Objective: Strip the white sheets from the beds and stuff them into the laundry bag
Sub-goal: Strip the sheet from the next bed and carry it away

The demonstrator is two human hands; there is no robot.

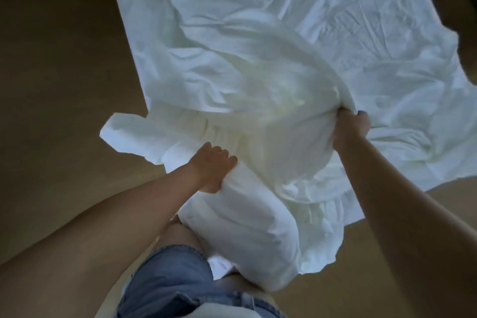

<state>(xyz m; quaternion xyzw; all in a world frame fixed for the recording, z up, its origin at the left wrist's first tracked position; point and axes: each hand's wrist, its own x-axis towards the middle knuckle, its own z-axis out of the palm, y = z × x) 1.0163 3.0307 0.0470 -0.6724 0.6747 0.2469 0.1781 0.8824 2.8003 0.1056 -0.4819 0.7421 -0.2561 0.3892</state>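
Note:
A large crumpled white sheet [258, 46] covers the bed ahead of me and hangs over its near end down toward my legs. My left hand [213, 166] grips a thick bunched fold of it at the lower middle. My right hand [351, 125] clutches a gathered ridge of the same sheet farther right and higher. The cloth between my hands is pulled into a bulging mound. No laundry bag shows in the head view.
Tan carpet [64, 72] lies left of the bed and also at the lower right. My legs in blue denim shorts [167, 279] stand at the bottom, right against the hanging sheet. The bed fills the upper middle and right.

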